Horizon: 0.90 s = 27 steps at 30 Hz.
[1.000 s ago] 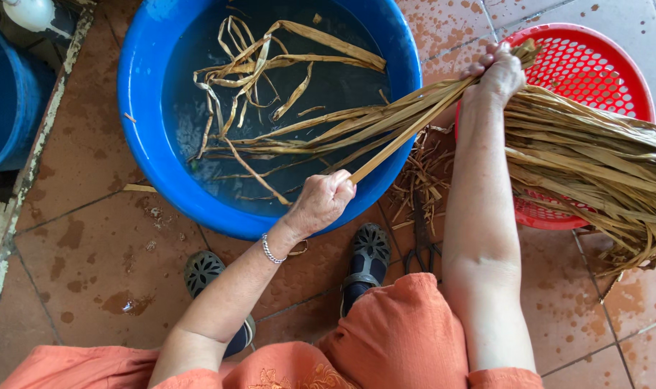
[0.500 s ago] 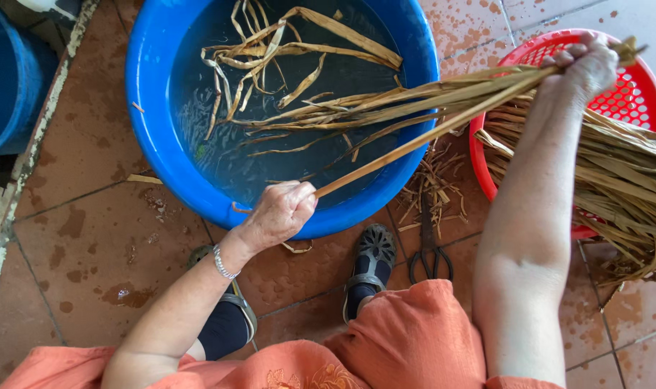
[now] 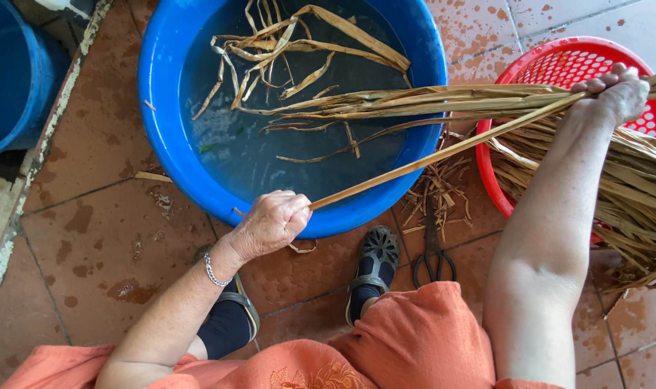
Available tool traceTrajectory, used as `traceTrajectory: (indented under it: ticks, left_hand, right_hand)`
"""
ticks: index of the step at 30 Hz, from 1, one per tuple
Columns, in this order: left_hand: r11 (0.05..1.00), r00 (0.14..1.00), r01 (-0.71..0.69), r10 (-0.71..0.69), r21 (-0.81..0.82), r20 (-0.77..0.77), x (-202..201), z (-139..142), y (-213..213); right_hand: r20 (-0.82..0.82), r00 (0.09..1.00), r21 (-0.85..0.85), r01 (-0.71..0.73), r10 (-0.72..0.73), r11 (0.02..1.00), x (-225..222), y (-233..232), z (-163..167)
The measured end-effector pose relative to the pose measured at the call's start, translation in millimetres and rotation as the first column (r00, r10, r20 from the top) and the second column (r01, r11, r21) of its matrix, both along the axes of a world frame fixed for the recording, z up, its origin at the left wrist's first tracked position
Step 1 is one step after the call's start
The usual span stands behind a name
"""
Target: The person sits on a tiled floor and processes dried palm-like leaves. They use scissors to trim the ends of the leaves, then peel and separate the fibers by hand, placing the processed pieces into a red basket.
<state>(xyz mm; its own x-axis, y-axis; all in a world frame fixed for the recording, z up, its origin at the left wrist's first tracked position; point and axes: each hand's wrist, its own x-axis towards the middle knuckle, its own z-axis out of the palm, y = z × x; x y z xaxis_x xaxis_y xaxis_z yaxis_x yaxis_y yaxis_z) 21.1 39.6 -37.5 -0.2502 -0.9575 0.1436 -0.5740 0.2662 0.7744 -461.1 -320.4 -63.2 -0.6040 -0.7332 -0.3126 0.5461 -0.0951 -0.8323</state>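
Observation:
My right hand (image 3: 615, 94) grips a bundle of long dried leaves (image 3: 414, 101) over the red basket (image 3: 559, 65); the bundle's far ends reach over the water in the big blue basin (image 3: 162, 130). My left hand (image 3: 270, 223) pinches the end of one long leaf strip (image 3: 429, 162) at the basin's near rim. That strip runs taut up to the right hand. Several loose strips (image 3: 299, 43) float in the water.
Black scissors (image 3: 432, 252) lie on the wet tiled floor among leaf scraps (image 3: 443, 191), between basin and basket. More dried leaves (image 3: 638, 194) fill the basket. A second blue tub (image 3: 18, 79) stands at the left. My sandalled feet (image 3: 375, 266) rest below the basin.
My left hand has drawn the single strip down and left, away from the bundle. My right hand has shifted right, over the red basket, still holding the bundle.

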Motion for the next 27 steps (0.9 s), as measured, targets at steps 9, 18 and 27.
traceTrajectory:
  ticks: [9, 18, 27]
  left_hand:
    - [0.927, 0.901, -0.317, 0.228, 0.200, 0.369, 68.1, -88.7, -35.3]
    - [0.850, 0.589, -0.396, -0.056, 0.349, 0.806, 101.0, -139.7, -68.8]
    - [0.973, 0.769, -0.188, 0.060, 0.136, 0.636, 65.0, -35.6, -123.1]
  right_hand:
    - [0.004, 0.882, -0.175, -0.463, 0.471, 0.869, 67.4, 86.2, 22.3]
    - [-0.017, 0.728, -0.051, -0.686, 0.686, 0.726, 161.4, 156.3, 1.0]
    - [0.032, 0.643, 0.022, -0.766, 0.765, 0.642, 203.6, 187.2, -12.7]
